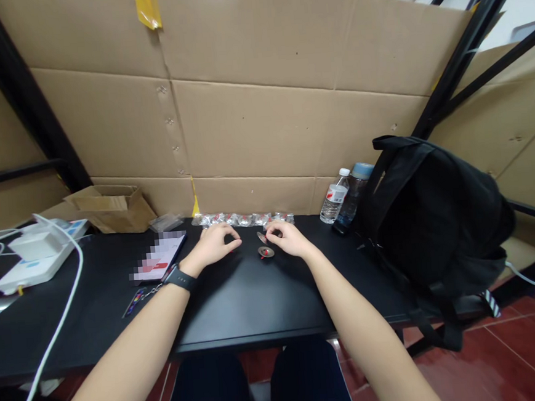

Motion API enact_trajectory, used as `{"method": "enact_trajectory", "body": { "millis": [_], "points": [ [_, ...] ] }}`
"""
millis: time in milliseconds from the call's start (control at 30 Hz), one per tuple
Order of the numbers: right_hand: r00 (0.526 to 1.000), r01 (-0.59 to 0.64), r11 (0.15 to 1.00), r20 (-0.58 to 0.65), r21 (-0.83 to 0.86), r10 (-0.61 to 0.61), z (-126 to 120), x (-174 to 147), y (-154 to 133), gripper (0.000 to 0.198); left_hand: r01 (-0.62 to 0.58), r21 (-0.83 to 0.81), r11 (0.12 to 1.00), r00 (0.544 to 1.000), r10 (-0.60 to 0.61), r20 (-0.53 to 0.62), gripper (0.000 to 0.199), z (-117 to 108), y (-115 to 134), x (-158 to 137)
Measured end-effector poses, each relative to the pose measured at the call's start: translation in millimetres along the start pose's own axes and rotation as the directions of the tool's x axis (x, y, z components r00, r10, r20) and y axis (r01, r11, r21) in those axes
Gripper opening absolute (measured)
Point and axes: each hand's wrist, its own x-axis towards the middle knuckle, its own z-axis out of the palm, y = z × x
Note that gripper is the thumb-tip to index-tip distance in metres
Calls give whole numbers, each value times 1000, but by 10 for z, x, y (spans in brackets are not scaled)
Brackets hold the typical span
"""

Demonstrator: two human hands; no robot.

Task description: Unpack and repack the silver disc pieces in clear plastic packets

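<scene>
Right hand (287, 236): thumb and fingertips pinched on a small tilted disc (262, 237), its thin rim raised at an angle above the tabletop (257, 300).
Left hand (215, 244): loosely curled, thumb and forefinger apart with a gap between them; I cannot tell from here whether the hidden fingers hold anything.
Flat disc (266, 252): round, metallic, with red at its middle, on the tabletop just in front of the tilted disc and between the two hands, nearer the right one.
Wrapped packets (245, 220): a row of shiny clear wrappers with red bits inside, along the back edge, just beyond the fingers.
Cardboard wall (252, 121): creased brown sheets standing behind the row.
Wristwatch (181, 278): dark, strapped on the left wrist.
Beside the left arm: a phone (172, 251) with its screen lit and partly blurred out, and a small keychain (135, 302) near it.
Far left: a brown paper box (120, 212) open at the top, and a white power strip (39, 268) with a charger (37, 245) on it.
Beyond the right arm: a clear bottle (334, 201) with a white cap, a blue-lidded bottle (355, 190) beside it, then a bulky black backpack (435, 212).
</scene>
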Motion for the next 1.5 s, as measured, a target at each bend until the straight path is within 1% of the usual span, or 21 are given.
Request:
{"method": "enact_trajectory", "body": {
  "millis": [67, 133, 233, 333, 400, 467, 500, 567, 667, 733, 800, 867, 933, 1000, 1033, 1067, 1133, 1200, 1300, 1400, 1500],
  "points": [
    [998, -42, 993, -43, 108, 47, 101, 19, -62, 12, -72, -89, 993, 992, 62, -111, 21, 70, 113, 18],
    [994, -65, 978, -74, 200, 81, 196, 37, -124, 16, -113, -114, 987, 974, 87, -208, 20, 122, 224, 24],
    [992, -76, 954, -71, 291, 101, 280, 52, -205, 19, -130, -118, 984, 955, 92, -281, 19, 146, 336, 15],
    [992, -113, 911, -10, 396, 127, 280, 36, -261, 20, -109, -116, 987, 960, 74, -271, 17, 128, 370, 0],
    [988, -150, 845, 51, 514, 144, 256, 10, -286, 25, -87, -93, 992, 967, 62, -247, 16, 113, 369, -5],
    [984, -177, 778, 109, 602, 140, 237, -18, -308, 41, -92, -66, 994, 969, 74, -237, 15, 101, 369, -6],
    [983, -184, 761, 124, 621, 137, 233, -29, -318, 50, -105, -55, 993, 967, 89, -237, 15, 98, 372, -6],
    [981, -192, 756, 124, 625, 146, 239, -39, -332, 57, -130, -39, 991, 965, 117, -234, 15, 91, 383, -7],
    [981, -191, 762, 108, 619, 159, 264, -30, -327, 57, -146, -27, 989, 967, 137, -215, 15, 79, 397, -10],
    [984, -180, 772, 105, 609, 147, 272, -17, -299, 60, -146, -23, 989, 968, 138, -210, 16, 67, 391, -9],
    [987, -161, 797, 84, 583, 138, 255, -4, -249, 64, -129, -14, 992, 970, 123, -211, 18, 49, 363, -6],
    [989, -143, 854, 50, 500, 137, 195, 1, -183, 65, -94, 7, 996, 973, 93, -210, 20, 25, 308, -1],
    [992, -118, 941, 4, 316, 123, 83, -6, -103, 61, -34, 48, 998, 978, 43, -202, 22, -2, 219, 1],
    [996, -85, 995, -31, 45, 86, -71, -28, -6, 51, 41, 109, 993, 984, -21, -178, 23, -27, 98, -1],
    [996, -84, 994, -17, -65, 83, -157, -45, 48, 44, 74, 145, 987, 986, -51, -159, 23, -38, 29, -4],
    [994, -106, 983, 21, -150, 111, -244, -65, 105, 37, 99, 181, 979, 988, -75, -134, 22, -46, -43, -8],
    [976, -189, 947, 57, -259, 210, -410, -111, 226, 34, 128, 238, 963, 991, -114, -72, 21, -58, -178, -19],
    [949, -273, 911, 65, -310, 307, -548, -159, 350, 37, 147, 264, 953, 989, -150, -9, 21, -65, -278, -30],
    [929, -316, 886, 80, -340, 362, -685, -222, 520, 44, 164, 262, 951, 980, -187, 62, 20, -76, -335, -40],
    [902, -350, 883, 143, -313, 408, -740, -260, 642, 51, 153, 254, 955, 977, -185, 107, 19, -91, -307, -40],
    [891, -361, 883, 169, -299, 422, -748, -279, 693, 55, 144, 249, 958, 975, -181, 131, 19, -104, -263, -39]
  ]
}}
